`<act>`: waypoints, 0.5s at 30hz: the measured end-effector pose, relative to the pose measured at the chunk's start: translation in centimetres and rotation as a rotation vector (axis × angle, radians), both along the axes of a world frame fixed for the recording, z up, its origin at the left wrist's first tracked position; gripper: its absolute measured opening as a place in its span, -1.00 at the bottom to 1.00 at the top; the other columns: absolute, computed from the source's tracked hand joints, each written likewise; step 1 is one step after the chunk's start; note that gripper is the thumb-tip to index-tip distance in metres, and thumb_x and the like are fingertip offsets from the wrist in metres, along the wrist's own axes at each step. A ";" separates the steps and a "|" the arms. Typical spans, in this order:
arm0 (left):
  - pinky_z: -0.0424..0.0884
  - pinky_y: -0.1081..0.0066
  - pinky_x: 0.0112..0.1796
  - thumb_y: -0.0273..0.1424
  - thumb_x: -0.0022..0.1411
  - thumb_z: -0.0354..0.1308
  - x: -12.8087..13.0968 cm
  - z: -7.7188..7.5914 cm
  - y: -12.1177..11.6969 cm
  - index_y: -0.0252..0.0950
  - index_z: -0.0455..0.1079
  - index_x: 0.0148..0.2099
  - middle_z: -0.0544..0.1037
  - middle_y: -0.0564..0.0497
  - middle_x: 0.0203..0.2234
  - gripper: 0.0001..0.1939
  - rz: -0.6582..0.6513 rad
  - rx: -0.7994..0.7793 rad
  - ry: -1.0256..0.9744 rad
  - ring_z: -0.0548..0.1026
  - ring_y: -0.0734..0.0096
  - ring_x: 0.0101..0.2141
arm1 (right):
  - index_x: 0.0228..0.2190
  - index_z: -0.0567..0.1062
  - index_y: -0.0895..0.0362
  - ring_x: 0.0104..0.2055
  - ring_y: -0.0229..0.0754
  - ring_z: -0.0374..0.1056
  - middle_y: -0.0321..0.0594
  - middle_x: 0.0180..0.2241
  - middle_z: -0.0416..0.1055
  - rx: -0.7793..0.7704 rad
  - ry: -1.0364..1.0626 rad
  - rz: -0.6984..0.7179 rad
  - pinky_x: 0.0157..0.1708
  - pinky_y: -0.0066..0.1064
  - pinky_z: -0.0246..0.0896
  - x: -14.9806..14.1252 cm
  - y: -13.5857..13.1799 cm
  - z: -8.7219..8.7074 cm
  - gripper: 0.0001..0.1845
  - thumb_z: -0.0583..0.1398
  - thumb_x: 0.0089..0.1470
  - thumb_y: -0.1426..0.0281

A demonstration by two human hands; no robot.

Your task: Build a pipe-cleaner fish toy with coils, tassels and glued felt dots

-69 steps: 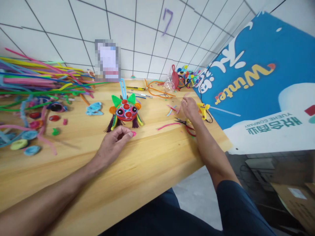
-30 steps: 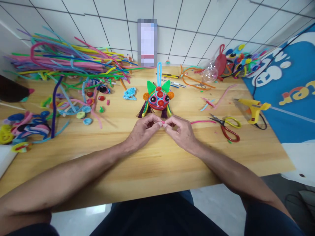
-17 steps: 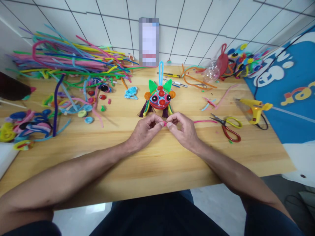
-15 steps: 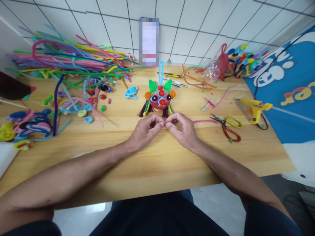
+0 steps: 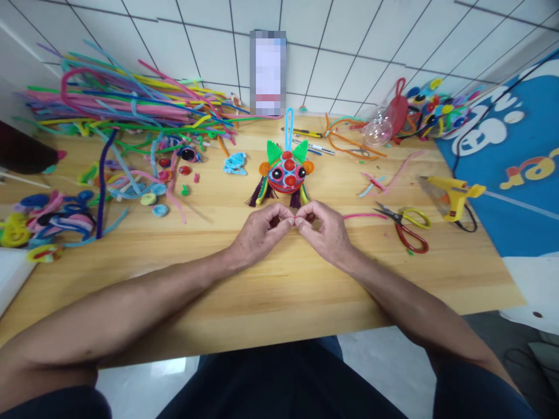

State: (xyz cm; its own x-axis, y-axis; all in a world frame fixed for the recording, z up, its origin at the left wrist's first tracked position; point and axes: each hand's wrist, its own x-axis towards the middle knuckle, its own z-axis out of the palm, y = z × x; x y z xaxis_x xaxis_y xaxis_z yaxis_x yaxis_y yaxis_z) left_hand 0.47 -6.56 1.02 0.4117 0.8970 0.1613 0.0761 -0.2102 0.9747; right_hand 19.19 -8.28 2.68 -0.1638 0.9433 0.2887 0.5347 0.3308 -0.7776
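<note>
My left hand (image 5: pixel 265 230) and my right hand (image 5: pixel 322 228) meet fingertip to fingertip above the table, both closed in a pinch. Between them they hold a pink pipe cleaner (image 5: pixel 364 216), whose free length runs out to the right past my right hand; the pinched end is mostly covered by my fingers. Just beyond my hands sits a colourful pipe-cleaner creature (image 5: pixel 287 173) with green ears, black eyes, orange side coils, dark tassels and a light-blue loop on top. Scissors (image 5: pixel 404 224) with one yellow and one red handle lie spread near the pink tip.
A large bundle of pipe cleaners (image 5: pixel 135 102) lies back left, with coiled pieces (image 5: pixel 61 218) in front. A phone (image 5: pixel 268 73) leans on the tiled wall. To the right are a yellow glue gun (image 5: pixel 456 195), a clear plastic ball (image 5: pixel 378 129) and more pipe-cleaner figures (image 5: pixel 441 110).
The whole view has shifted slightly. My hands stay pinched together at the same spot, with the fingertips a little closer and less pink showing between them.
</note>
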 end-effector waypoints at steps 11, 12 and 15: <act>0.33 0.43 -0.36 -0.29 0.37 0.20 0.0 0.2 0.0 -0.27 0.43 -0.28 0.53 0.06 -0.44 -0.81 -0.009 0.034 0.009 0.40 0.47 -0.42 | -0.43 0.40 0.04 -0.41 -0.21 0.35 -0.31 -0.44 0.48 0.004 -0.008 0.001 -0.33 -0.35 0.29 0.1 -0.1 0.0 -0.93 0.18 0.08 0.43; 0.33 0.43 -0.36 -0.29 0.37 0.20 0.0 0.2 0.0 -0.27 0.43 -0.28 0.53 0.06 -0.43 -0.81 -0.009 0.039 0.013 0.40 0.46 -0.42 | -0.43 0.40 0.03 -0.41 -0.21 0.35 -0.31 -0.44 0.48 0.004 -0.013 0.001 -0.33 -0.35 0.29 0.1 -0.1 0.0 -0.93 0.18 0.08 0.43; 0.33 0.44 -0.35 -0.30 0.36 0.20 0.1 0.2 0.0 -0.27 0.44 -0.28 0.55 0.05 -0.42 -0.82 -0.004 0.049 0.019 0.41 0.46 -0.42 | -0.44 0.40 0.04 -0.40 -0.21 0.35 -0.31 -0.44 0.48 0.011 -0.017 0.007 -0.32 -0.35 0.29 0.1 -0.1 -0.1 -0.92 0.18 0.07 0.45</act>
